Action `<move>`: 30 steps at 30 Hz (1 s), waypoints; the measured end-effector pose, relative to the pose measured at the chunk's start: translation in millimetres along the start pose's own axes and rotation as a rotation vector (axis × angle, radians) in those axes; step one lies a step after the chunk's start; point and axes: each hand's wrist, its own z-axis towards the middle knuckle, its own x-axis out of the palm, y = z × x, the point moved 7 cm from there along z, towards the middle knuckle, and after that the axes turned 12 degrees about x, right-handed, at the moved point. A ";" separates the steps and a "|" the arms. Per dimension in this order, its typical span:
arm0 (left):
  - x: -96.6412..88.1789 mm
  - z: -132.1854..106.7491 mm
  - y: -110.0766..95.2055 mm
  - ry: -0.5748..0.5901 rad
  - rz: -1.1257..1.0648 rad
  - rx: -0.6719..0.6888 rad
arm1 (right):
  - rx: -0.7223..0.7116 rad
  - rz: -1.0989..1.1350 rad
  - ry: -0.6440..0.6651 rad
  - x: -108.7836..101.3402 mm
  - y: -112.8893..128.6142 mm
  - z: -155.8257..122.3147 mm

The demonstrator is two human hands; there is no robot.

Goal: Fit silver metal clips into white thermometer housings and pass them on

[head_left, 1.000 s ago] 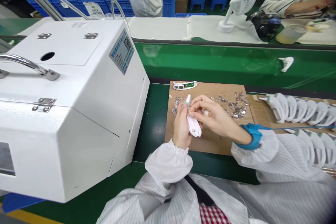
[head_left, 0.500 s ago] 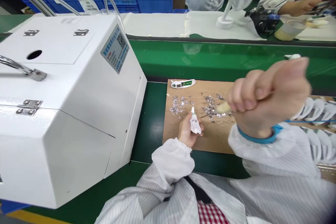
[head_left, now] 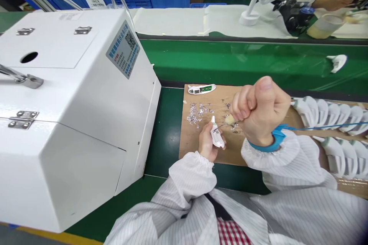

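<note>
White plastic housing [head_left: 217, 139] — long axis pointing away from you, gripped in your left hand [head_left: 205, 145] — while your right hand [head_left: 258, 113] fists a cream-handled pick [head_left: 229, 120], tip just beside it.

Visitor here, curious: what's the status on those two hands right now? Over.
Left hand gripping white plastic housing. Right hand fisted on pale-handled tool, tip at housing. Metal scraps alongside on cardboard.

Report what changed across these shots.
The right hand moved off the white device, rose rightward, then came back down, its pale tool now near the device. The left hand keeps holding the device. The metal scraps stayed on the cardboard.
</note>
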 end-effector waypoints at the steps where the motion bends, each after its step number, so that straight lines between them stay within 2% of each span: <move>1: 0.0 -0.2 -0.1 -0.003 0.002 0.002 | -0.003 -0.006 0.000 0.0 0.1 0.0; 6: 1.0 -0.2 0.5 0.017 0.002 0.015 | -0.025 -0.009 0.035 4.0 -1.5 -3.4; 10: -1.5 0.8 0.7 0.016 0.020 0.096 | 0.042 -0.167 0.005 7.9 -10.1 -6.6; 12: -2.9 1.0 0.7 0.005 0.034 0.120 | 0.062 -0.171 0.003 7.8 -13.1 -6.5; 16: -2.2 0.1 1.8 -0.003 0.034 0.058 | -0.005 0.001 0.006 -1.9 -9.1 -2.0; 19: -1.3 -1.4 -0.2 -0.010 0.036 0.028 | -0.019 0.026 -0.031 -12.6 -6.7 2.1; 24: -0.7 -2.8 -1.5 -0.002 0.047 0.021 | 0.052 -0.145 -0.071 -17.8 -10.7 3.4; 30: -2.0 -1.7 0.1 0.005 0.053 0.029 | 0.049 -0.227 -0.021 -10.8 -20.9 0.8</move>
